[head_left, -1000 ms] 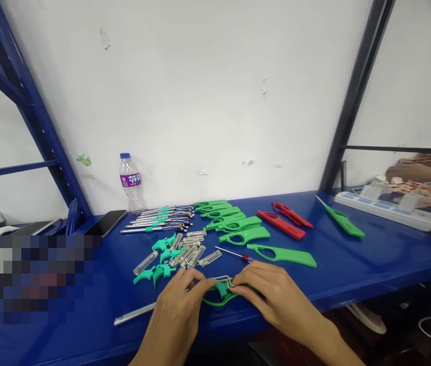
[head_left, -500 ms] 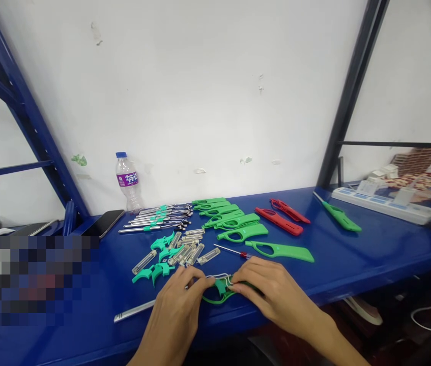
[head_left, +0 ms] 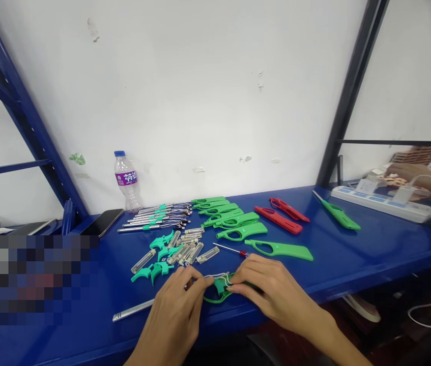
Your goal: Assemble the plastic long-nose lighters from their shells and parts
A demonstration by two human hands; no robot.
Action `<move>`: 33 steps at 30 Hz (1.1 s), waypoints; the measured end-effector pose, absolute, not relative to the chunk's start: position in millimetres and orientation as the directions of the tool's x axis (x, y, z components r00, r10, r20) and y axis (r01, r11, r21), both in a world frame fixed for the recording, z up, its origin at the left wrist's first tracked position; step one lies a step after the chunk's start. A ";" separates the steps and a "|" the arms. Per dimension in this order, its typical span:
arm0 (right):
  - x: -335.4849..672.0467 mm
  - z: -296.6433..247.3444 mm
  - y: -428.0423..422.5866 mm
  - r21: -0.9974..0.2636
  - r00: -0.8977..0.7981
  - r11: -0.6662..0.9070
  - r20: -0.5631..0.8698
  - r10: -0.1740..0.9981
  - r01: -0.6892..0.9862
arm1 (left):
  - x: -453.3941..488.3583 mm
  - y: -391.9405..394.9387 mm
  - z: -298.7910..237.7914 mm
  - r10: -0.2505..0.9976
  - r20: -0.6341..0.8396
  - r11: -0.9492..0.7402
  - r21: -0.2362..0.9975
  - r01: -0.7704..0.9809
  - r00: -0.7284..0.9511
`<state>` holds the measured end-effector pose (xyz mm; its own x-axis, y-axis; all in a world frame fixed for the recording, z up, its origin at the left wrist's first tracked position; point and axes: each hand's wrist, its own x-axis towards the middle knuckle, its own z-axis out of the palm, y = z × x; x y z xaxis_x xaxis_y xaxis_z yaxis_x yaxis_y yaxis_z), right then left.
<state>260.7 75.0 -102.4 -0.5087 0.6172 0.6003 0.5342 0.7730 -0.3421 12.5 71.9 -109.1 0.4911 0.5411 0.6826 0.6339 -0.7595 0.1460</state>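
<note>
Between my hands, near the table's front edge, lies an open green lighter shell [head_left: 215, 300] with a teal trigger [head_left: 220, 287] set in it. A long metal tube [head_left: 133, 310] sticks out to the left from under my left hand [head_left: 177, 307], whose closed fingers hold the lighter at the tube end. My right hand [head_left: 272, 284] is closed over the handle end, thumb and forefinger pinching by a thin white wire [head_left: 226, 277]. Its palm and fingers hide most of the handle. Just beyond are loose teal triggers [head_left: 157, 272] and clear fuel tanks [head_left: 187, 252].
A screwdriver [head_left: 232, 249] lies beyond my right hand. Farther back are green shells [head_left: 241, 232], red shells [head_left: 278, 219], metal tubes with wires [head_left: 154, 221], a phone [head_left: 104, 222] and a bottle [head_left: 126, 178]. At right are a green lighter [head_left: 339, 214], a power strip [head_left: 381, 205] and another person's arm [head_left: 417, 173].
My hands stay at the lighter with barely any shift of the fingers. At the right, the other person's arm has reached farther left. The view has shifted slightly.
</note>
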 end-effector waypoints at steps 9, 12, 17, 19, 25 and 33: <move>261.8 -100.7 71.9 -0.324 -0.515 0.771 0.596 0.616 0.547 | 17.5 60.0 -102.5 0.570 0.624 -0.761 0.156 0.629 0.535; 262.5 -98.1 69.8 -0.350 -0.515 0.767 0.584 0.627 0.538 | 15.9 60.8 -104.4 0.550 0.639 -0.773 0.144 0.618 0.539; 264.2 -99.6 71.7 -0.355 -0.532 0.780 0.581 0.616 0.516 | 15.6 61.2 -105.1 0.554 0.625 -0.768 0.130 0.627 0.549; 264.4 -101.5 73.4 -0.352 -0.534 0.790 0.593 0.603 0.502 | 16.0 60.6 -104.9 0.552 0.627 -0.766 0.121 0.631 0.550; 263.6 -104.3 75.8 -0.369 -0.498 0.796 0.632 0.594 0.480 | 16.1 58.4 -104.9 0.558 0.609 -0.764 0.115 0.635 0.563; 265.4 -106.1 76.6 -0.301 -0.503 0.832 0.683 0.529 0.467 | 16.0 57.3 -104.1 0.565 0.606 -0.753 0.101 0.650 0.560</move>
<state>265.4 76.6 -106.1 -0.5030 0.5294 0.6831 0.4670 0.8316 -0.3007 16.0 57.3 -104.1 0.5600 0.5646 0.6064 0.6502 -0.7531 0.1008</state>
